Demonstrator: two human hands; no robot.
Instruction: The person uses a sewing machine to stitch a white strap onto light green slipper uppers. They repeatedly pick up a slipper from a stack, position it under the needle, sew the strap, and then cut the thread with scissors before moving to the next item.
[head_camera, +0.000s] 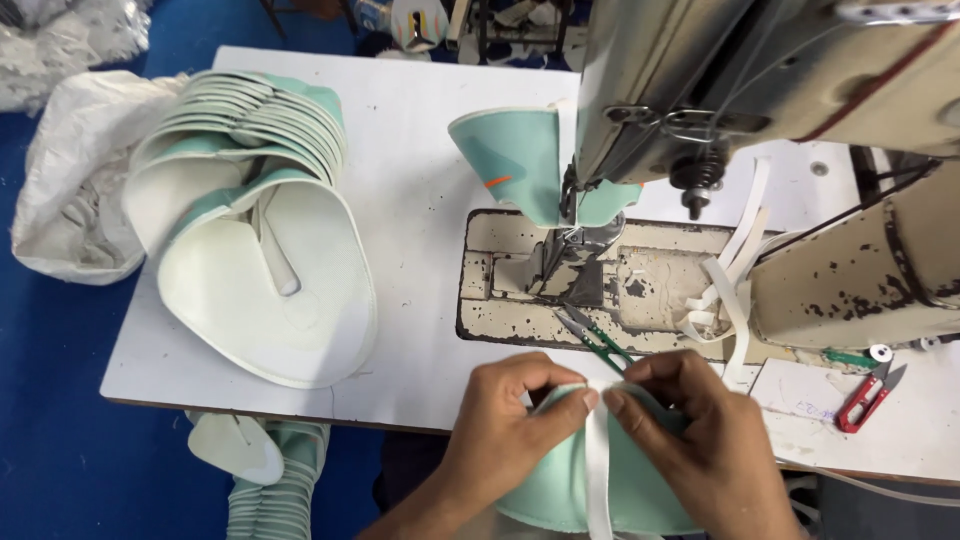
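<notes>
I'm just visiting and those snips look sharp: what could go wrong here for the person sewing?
The green snips lie right beside the right hand, so a finger might catch the blades. The white strip, pinched by both the left hand and right onto the mint piece, could slip crooked. Loose white tape by the sewing machine might snag.

The scene is lit evenly and brightly from above. The white table (400, 150) is rendered almost washed out toward twelve o'clock, with mild glare. Soft, short shadows are cast beneath the stack of shoe pieces (250, 220) at nine o'clock. A darker zone is seen under the sewing machine (760, 90) at two o'clock. Slight softness is noted in the corners; the centre is held sharp.
</notes>
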